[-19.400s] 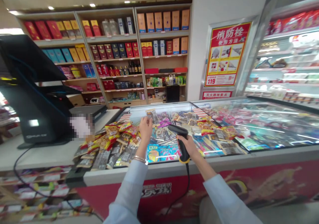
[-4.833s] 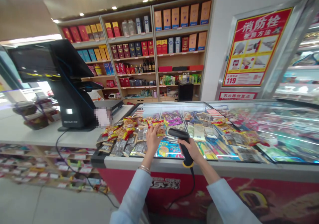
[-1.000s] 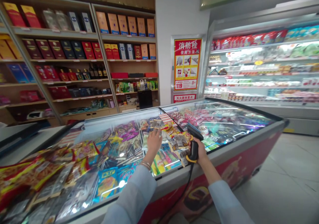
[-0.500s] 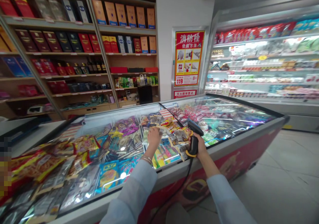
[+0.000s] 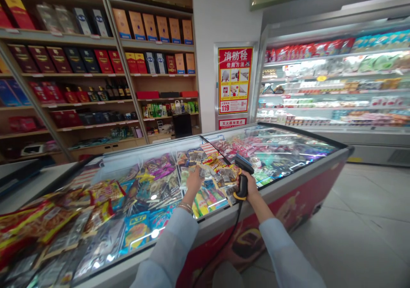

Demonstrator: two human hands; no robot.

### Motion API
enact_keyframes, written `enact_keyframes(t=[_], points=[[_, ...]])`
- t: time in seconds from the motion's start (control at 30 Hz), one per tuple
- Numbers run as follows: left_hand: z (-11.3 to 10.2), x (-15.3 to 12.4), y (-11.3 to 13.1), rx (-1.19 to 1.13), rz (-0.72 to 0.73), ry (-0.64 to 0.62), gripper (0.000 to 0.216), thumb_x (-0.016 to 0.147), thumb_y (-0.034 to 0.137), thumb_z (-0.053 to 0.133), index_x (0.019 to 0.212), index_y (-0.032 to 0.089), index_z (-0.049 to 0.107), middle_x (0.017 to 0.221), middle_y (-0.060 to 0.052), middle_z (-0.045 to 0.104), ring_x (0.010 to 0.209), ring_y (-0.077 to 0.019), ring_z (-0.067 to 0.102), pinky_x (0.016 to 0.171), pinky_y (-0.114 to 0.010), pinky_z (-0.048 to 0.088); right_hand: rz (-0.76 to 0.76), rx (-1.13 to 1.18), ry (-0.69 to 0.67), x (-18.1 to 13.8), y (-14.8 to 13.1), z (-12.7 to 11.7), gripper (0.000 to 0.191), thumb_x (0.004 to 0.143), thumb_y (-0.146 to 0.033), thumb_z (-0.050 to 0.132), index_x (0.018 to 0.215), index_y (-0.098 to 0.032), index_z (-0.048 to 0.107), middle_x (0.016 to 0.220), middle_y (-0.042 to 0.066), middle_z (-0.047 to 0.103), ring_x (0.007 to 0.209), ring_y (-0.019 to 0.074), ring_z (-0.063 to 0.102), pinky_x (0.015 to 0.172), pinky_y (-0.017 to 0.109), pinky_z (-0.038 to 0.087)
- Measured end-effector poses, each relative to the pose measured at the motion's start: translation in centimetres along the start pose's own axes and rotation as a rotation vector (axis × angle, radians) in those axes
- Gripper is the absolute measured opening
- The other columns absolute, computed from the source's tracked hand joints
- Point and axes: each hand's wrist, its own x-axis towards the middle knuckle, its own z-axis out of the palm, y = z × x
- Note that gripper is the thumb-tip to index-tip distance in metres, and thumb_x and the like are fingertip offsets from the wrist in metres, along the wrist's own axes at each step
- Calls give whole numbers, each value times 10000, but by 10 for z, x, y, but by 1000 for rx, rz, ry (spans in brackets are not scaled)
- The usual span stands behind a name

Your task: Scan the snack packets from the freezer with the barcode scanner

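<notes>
My right hand (image 5: 251, 185) is wrapped round the handle of a black and yellow barcode scanner (image 5: 242, 181), its head up and its cable (image 5: 235, 230) hanging down over the freezer's front. My left hand (image 5: 193, 182) is closed on the edge of a small snack packet (image 5: 201, 173), partly hidden by the fingers. Between and beyond both hands, several brown and yellow snack packets (image 5: 226, 175) lie over the chest freezer (image 5: 256, 217). Under its glass, yellow and green ice-cream packs (image 5: 205, 200) show below my left hand.
Large red and yellow snack bags (image 5: 45, 219) are piled on the left end of the freezer. Shelves (image 5: 92, 75) of boxes and bottles stand behind it. A lit fridge (image 5: 333, 83) is at the back right, with tiled floor (image 5: 361, 219) in front.
The view has shifted, so the whole scene sits slightly left and lower. My right hand keeps hold of the barcode scanner; my left hand stays at the small packet, its fingers slightly changed.
</notes>
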Motion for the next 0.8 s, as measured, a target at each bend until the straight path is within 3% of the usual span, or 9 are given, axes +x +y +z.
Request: enact_keyframes(t=[0.23,0.43,0.5,0.63,0.8], points=[[-36,-16,-24,47,54,8,793,805,294,694,1513,304,337,1369,-137,603,1237,-275,596,911,-316,460,-28,-34,-16,-11,-6,11,236,644,-373,735,622,-187,592,480,-1,594,360,118,508,334,228,416],[-74,-42,-68,49,44,91,768,814,322,686,1509,303,358,1326,-135,635,1203,-281,610,886,-320,462,-43,-16,-113,-38,0,56,237,621,-356,757,663,-185,599,501,-5,610,380,120,526,356,228,427],[-83,-53,-84,45,31,122,766,825,320,679,1518,286,355,1309,-140,643,1189,-286,615,884,-324,462,6,17,-154,-52,13,77,237,622,-352,761,668,-190,595,505,-10,609,390,118,526,370,227,439],[-92,-70,-120,36,9,198,768,856,310,662,1544,268,322,1293,-143,638,1169,-271,618,883,-306,461,242,76,-284,-86,57,117,226,657,-372,733,717,-191,612,531,-16,613,387,108,510,358,220,427],[-85,-83,-174,67,72,473,768,893,232,606,1574,298,256,1157,-101,617,1045,-232,632,862,-290,471,375,59,-407,-113,107,160,218,655,-358,726,731,-177,630,524,-20,595,399,104,518,373,207,426]])
